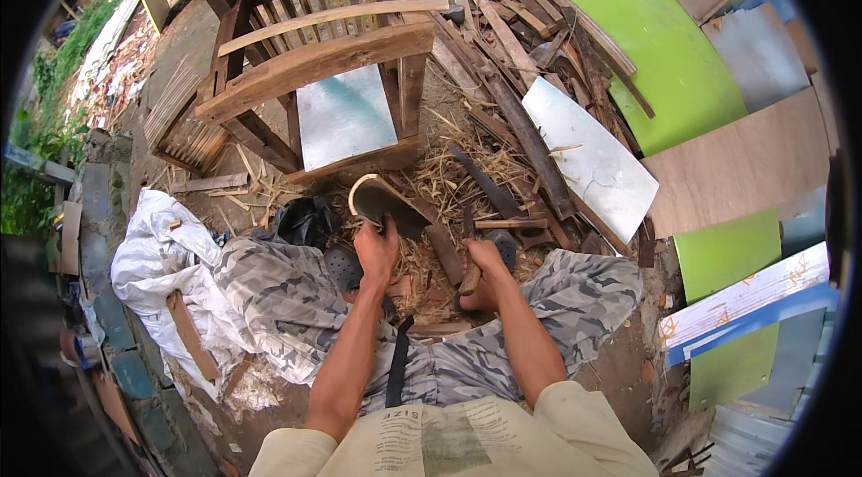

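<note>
Between my bent knees, my left hand (pixel 376 252) is closed on a split bamboo piece (pixel 406 216), with the thumb over its hollow, darker inside and the pale cut rim facing left. To its right my right hand (pixel 486 263) is wrapped round a knife (pixel 470 280). Its wooden handle end shows below the fist, and a short dark blade points up and away. The blade stands apart from the bamboo. A brown wooden block (pixel 444 252) lies between the two hands, over straw-like shavings (pixel 422 272).
A wooden chair frame (pixel 314 64) stands ahead. Scrap wood (pixel 512 73) is heaped at the far right, beside a silvery sheet (pixel 588 158) and green panels (pixel 651 37). A dark flat blade (pixel 485 181) lies on shavings. White sacking (pixel 162 252) and a block wall (pixel 112 297) are left.
</note>
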Demonstrator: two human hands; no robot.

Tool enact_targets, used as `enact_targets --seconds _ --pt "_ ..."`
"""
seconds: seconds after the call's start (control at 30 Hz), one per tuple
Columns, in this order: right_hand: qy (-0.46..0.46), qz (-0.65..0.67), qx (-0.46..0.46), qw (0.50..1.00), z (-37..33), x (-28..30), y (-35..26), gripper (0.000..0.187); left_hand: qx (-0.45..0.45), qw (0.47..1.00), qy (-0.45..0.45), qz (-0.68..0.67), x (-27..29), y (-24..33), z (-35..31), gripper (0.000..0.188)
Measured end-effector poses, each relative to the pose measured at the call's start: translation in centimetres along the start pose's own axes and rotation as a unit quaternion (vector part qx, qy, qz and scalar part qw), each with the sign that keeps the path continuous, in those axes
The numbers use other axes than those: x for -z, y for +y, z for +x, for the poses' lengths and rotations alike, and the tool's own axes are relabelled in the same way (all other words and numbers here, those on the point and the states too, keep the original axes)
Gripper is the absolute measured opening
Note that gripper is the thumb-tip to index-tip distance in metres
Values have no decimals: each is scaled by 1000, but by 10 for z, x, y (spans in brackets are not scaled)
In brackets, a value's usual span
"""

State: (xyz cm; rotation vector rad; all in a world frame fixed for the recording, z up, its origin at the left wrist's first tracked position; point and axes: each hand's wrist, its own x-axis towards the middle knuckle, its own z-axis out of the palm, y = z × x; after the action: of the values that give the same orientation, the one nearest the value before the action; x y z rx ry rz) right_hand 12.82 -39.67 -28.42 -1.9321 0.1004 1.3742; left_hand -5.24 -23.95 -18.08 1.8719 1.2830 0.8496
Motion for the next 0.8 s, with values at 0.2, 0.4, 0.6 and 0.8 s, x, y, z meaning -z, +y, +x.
enact_targets --seconds 0.2,0.4,0.6,0.8 --pt "-13 37 51 998 -95 36 -63 29 -90 987 -115 64 -16 4 3 19" --pt "73 -16 259 963 -164 36 -63 24 -91 976 -188 64 -33 12 -5 42" --pt "130 -21 414 900 -207 -6 -51 38 -104 977 -184 36 -44 7 -14 45" --pt "152 -85 528 831 -208 -33 -45 57 -101 976 -188 34 -41 8 -21 51"
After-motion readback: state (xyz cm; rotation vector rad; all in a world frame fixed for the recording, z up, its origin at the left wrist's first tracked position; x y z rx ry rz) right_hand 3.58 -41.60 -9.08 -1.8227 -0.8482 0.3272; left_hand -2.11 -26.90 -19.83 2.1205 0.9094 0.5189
